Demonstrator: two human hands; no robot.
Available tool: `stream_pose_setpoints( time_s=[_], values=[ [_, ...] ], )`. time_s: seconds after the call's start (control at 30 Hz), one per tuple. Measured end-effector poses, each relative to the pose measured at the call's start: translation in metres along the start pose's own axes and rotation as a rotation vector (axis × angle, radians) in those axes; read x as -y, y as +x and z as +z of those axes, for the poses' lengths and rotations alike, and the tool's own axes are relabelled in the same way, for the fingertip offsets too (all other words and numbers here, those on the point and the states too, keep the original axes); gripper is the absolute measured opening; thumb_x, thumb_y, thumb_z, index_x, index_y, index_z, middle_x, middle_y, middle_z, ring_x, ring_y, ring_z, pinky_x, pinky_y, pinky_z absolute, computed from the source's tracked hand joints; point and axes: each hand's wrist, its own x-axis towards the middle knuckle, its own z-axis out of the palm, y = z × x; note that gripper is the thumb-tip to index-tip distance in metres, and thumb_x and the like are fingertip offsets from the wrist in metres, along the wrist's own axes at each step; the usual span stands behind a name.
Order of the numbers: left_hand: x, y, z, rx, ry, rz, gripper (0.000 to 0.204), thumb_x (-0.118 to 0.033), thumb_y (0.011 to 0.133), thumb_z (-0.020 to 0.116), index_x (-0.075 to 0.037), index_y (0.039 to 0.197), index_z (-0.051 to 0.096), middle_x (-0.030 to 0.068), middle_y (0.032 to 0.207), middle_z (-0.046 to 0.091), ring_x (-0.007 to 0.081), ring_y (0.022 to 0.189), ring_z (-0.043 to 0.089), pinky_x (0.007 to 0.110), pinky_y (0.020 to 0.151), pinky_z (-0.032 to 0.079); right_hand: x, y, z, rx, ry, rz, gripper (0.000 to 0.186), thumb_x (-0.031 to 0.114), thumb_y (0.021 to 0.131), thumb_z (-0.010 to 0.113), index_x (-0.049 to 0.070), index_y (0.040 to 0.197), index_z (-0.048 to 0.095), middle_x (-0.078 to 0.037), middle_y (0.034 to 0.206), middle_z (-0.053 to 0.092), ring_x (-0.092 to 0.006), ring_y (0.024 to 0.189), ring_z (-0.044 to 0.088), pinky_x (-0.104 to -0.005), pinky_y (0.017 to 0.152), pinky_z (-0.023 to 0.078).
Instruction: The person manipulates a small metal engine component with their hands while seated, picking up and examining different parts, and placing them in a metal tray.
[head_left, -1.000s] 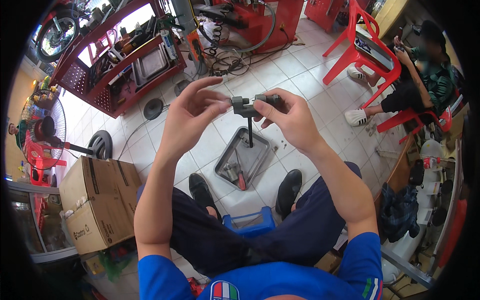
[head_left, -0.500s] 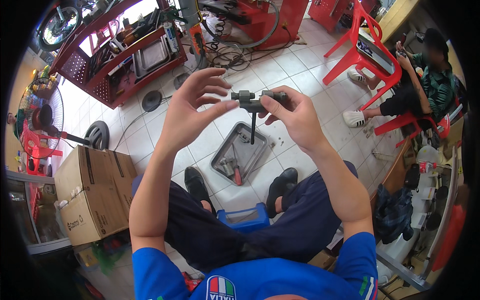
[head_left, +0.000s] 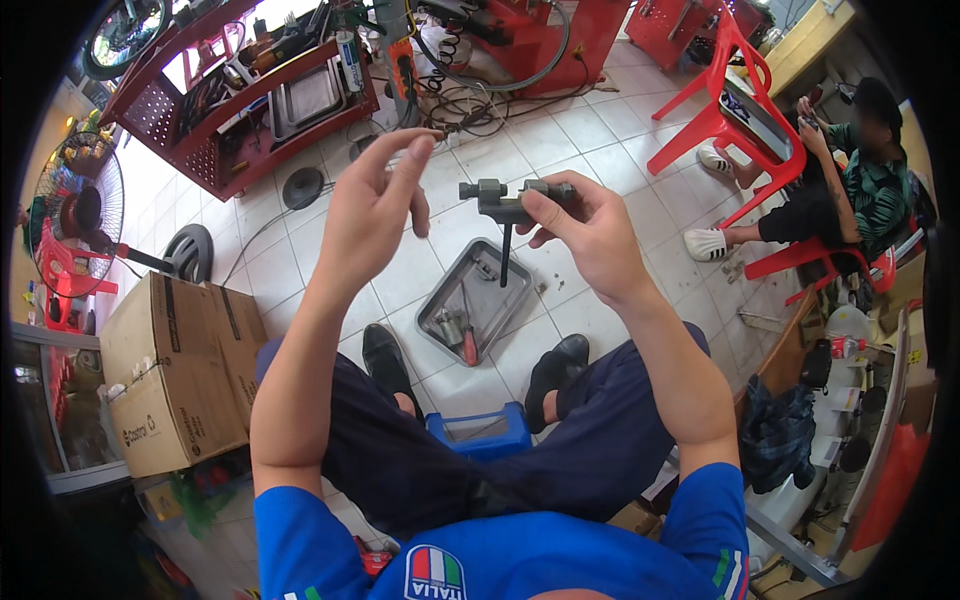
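"how far along?"
"i see the tray [head_left: 490,306] below. my left hand [head_left: 362,212] is loosely open, apart; my right hand [head_left: 585,226] grips the raised tool [head_left: 500,207], apparently assembled."
"left?"
"loose parts [head_left: 447,326] in the tray, i'd judge."

The right hand [head_left: 588,228] hid part of the dark grey, black-rodded metal tool [head_left: 491,191]. Small grey metal pieces [head_left: 486,268] in the silvery rectangular tray [head_left: 503,302] were too tiny to identify. Navy-trousered thighs [head_left: 385,450] partly covered the blue plastic box [head_left: 495,444]. The upper edge cropped the perforated red metal trolley [head_left: 213,160].
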Motion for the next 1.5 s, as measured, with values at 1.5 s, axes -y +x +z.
stream_pose_setpoints(
  time_s=[1.5],
  values=[
    [-0.003, -0.002, 0.008, 0.031, 0.023, 0.195, 0.042, -0.013, 0.093, 0.067, -0.002, 0.132, 0.055, 0.0117, 0.101, 0.070, 0.0146, 0.096, 0.066, 0.030, 0.087, 0.051, 0.004, -0.002, -0.002, -0.030, 0.006, 0.013, 0.033, 0.030, 0.092, 0.072, -0.002, 0.100, 0.066, -0.008, 0.085, 0.070, -0.0126, 0.079, 0.067, -0.0267, 0.069, 0.053]
  ],
)
